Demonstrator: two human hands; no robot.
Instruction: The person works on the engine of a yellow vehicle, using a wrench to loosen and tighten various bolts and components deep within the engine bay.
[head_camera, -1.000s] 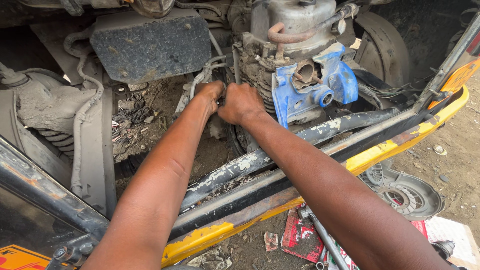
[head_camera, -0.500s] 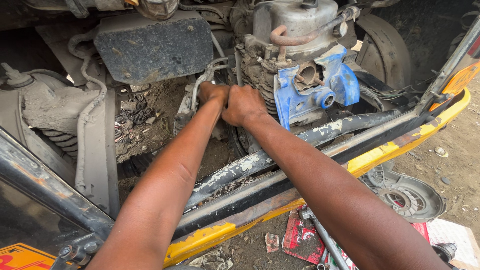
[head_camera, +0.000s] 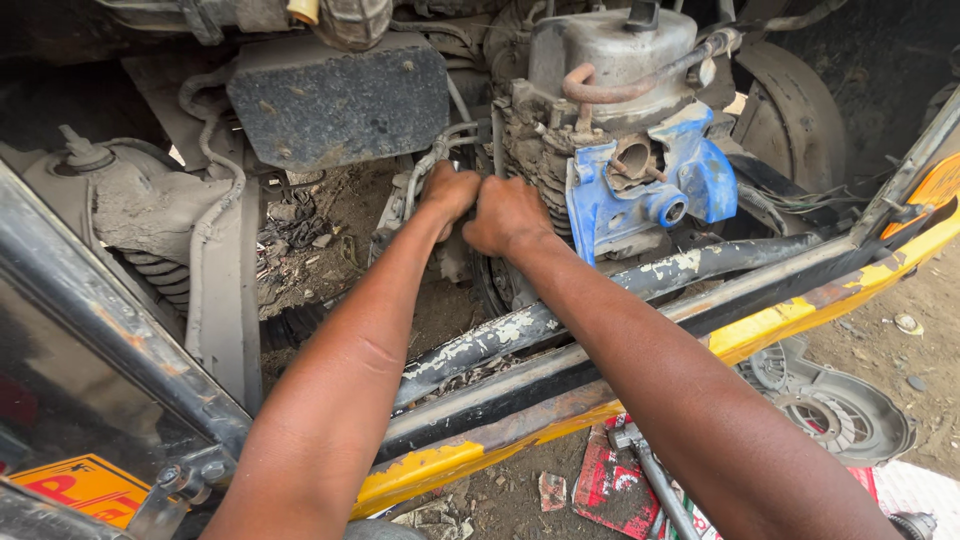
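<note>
Both forearms reach forward from the bottom edge, converging at the middle of the view; left hand (head_camera: 450, 192) curled shut, knuckles up, pressed in beside a bundle of grey hoses (head_camera: 432, 160); what its fingers hold is hidden; right hand (head_camera: 507, 215) fisted just beside it, the two touching at the thumbs; its grasp is likewise hidden behind the knuckles. Both hands sit against the dirty finned engine block (head_camera: 530, 160), low on its left side.

Left to right around them: a dark slanted frame rail (head_camera: 110, 320) with an orange sticker (head_camera: 85, 485) below; a mud-caked housing (head_camera: 130, 210); a black flat plate (head_camera: 340, 100) above the hands; grey engine cover (head_camera: 610, 45) with a rusty pipe (head_camera: 600, 90); blue painted bracket (head_camera: 650, 190); a black tube with chipped paint (head_camera: 560, 310) running under the forearms; a yellow body edge (head_camera: 800, 310); a round grey fan cover (head_camera: 840, 410) on dusty ground (head_camera: 930, 300); a metal tool (head_camera: 650, 475) on red packaging (head_camera: 610, 480).
</note>
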